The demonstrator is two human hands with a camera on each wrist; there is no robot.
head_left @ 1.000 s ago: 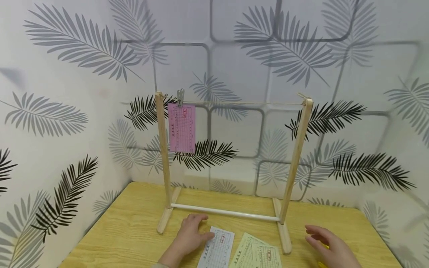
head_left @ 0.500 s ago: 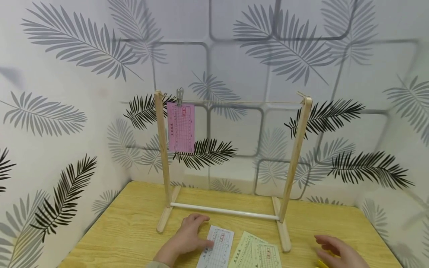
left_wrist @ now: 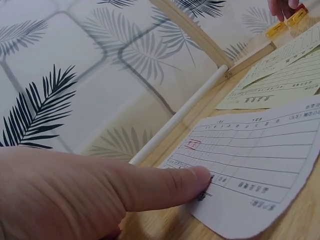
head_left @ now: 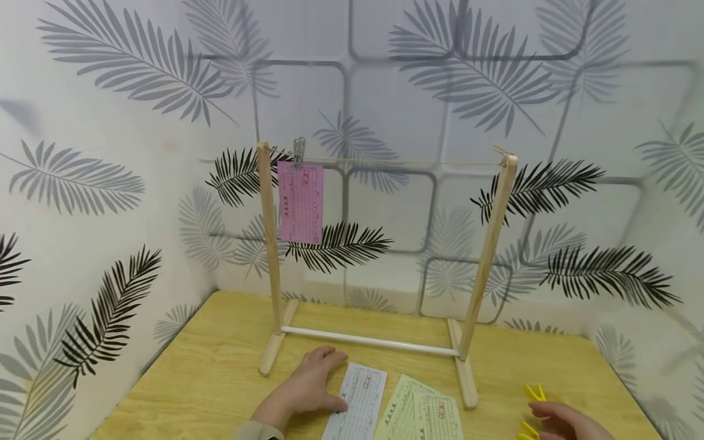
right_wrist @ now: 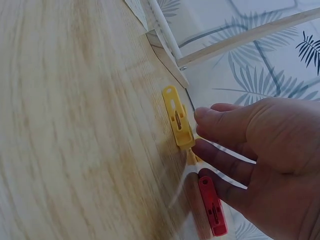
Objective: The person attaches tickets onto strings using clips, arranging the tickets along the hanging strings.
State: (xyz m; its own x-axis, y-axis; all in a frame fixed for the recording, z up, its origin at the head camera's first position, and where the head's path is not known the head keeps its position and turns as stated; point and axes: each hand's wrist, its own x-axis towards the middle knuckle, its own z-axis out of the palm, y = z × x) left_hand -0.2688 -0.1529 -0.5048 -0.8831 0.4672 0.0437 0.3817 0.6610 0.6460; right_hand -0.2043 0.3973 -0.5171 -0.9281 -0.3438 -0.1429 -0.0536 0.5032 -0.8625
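Note:
My left hand (head_left: 308,388) rests over the table at the left edge of a white printed slip (head_left: 360,397). In the left wrist view its thumb (left_wrist: 165,187) lies straight on the slip (left_wrist: 250,155); the other fingers are mostly hidden there. At the lower right, my right hand (head_left: 569,421) is beside yellow clothespins (head_left: 536,393). The right wrist view shows its loosely bent fingers close to a yellow clothespin (right_wrist: 177,120) and a red clothespin (right_wrist: 213,207). Neither clothespin is gripped; whether the fingertips touch them I cannot tell.
Two pale yellow slips (head_left: 438,415) overlap right of the white one. Behind them stands a wooden frame (head_left: 489,256) with a white crossbar (head_left: 368,341) and a string (head_left: 396,161). A metal clip (head_left: 299,151) holds a pink slip (head_left: 300,205) on the string's left end.
My right hand has moved right and towards me, uncovering yellow clothespins. The left hand has stayed by the white slip with only a small shift. The head view has tilted slightly.

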